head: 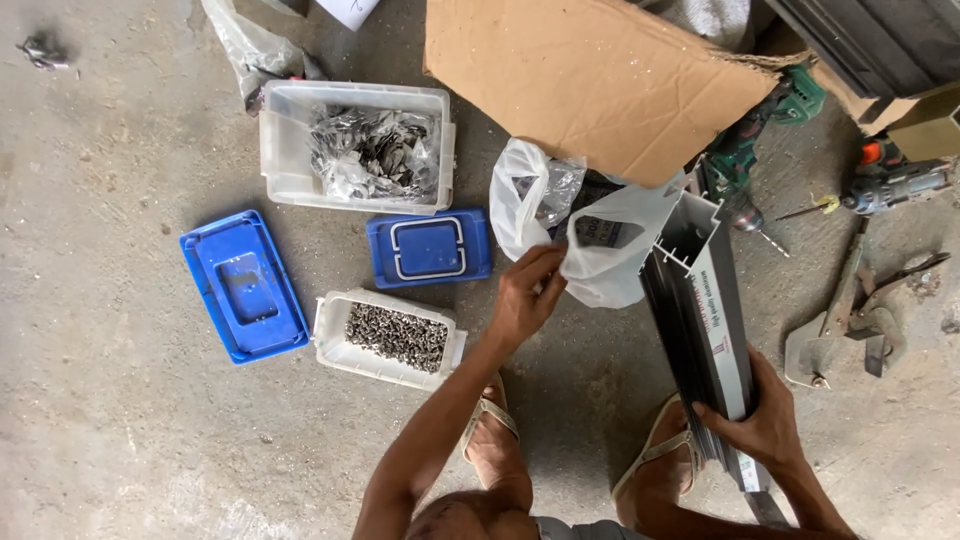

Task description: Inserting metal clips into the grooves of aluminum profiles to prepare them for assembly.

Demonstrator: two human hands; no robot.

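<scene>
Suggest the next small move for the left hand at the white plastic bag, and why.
Probably reach into the white plastic bag: the left hand pinches its open rim while the right hand steadies the upright aluminium profile, so the bag's contents seem wanted.

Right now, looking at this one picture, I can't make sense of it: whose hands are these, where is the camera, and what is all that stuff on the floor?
The camera sits on a person's head and looks straight down, so you see their own arms and sandalled feet on a concrete floor. Their left hand pinches the edge of a white plastic bag. Their right hand grips a long grey aluminium profile that slants up from the floor. Nearby lie a white tub of small screws, a bigger white tub of metal pieces, two blue lids, a sheet of cardboard and two power drills.
</scene>
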